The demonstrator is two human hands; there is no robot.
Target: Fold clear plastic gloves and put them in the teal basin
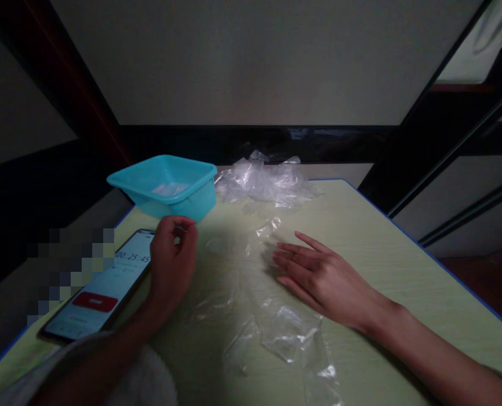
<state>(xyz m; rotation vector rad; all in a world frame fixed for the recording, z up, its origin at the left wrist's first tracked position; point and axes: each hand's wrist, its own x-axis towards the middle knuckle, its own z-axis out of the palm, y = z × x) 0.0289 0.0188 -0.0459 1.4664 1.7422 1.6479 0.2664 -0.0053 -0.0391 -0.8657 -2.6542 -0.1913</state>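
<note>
My left hand (pixel 172 265) hovers low over the pale green table (pixel 386 248), its fingertips pinched together on the edge of a thin clear plastic sheet (pixel 229 265) just in front of the turquoise tub (pixel 166 189). My right hand (pixel 318 276) lies flat with fingers stretched out, pressing the same clear sheet onto the table. A phone (pixel 101 287) showing a running timer and a red button lies left of my left hand.
A crumpled heap of clear plastic (pixel 267 180) sits at the table's far edge, right of the tub. More loose clear plastic pieces (pixel 288 338) lie near the front. The table's blue edge runs along the right. Dark bars stand right.
</note>
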